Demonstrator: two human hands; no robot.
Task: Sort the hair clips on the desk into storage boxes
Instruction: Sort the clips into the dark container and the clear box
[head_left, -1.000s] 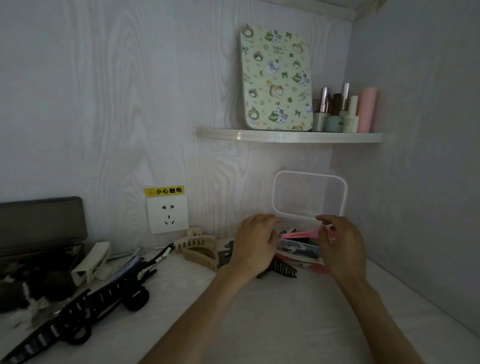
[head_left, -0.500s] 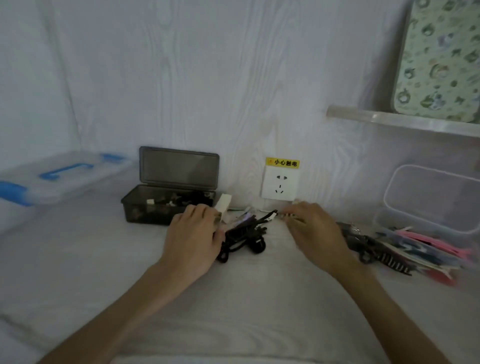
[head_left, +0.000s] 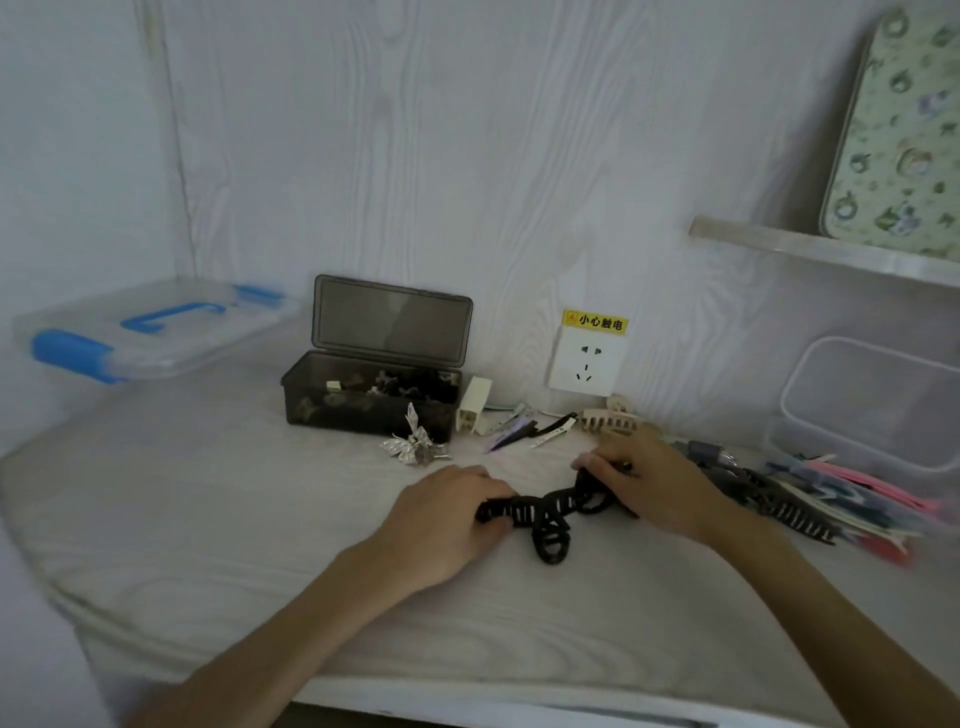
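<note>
A long black claw clip (head_left: 545, 512) lies on the white desk between my hands. My left hand (head_left: 447, 519) grips its left end; my right hand (head_left: 654, 483) grips its right end. A dark smoky storage box (head_left: 371, 397) stands open at the back with small clips inside. A clear storage box (head_left: 872, 415) stands open at the right, with pink and dark clips (head_left: 841, 493) piled in front of it. A beige claw clip (head_left: 608, 418), slim clips (head_left: 524, 431) and a silver bow clip (head_left: 415, 447) lie near the wall.
A clear case with blue handle and latches (head_left: 150, 327) sits at the back left. A wall socket with a yellow label (head_left: 587, 358) is behind the clips. A shelf (head_left: 810, 249) with a patterned board (head_left: 904, 135) hangs upper right. A white plug block (head_left: 472, 405) leans on the dark box.
The view swung left from the clear box to the desk's middle. Both hands left the clear box, moved to the black clip pile, and now hold one long black claw clip nearer to me.
</note>
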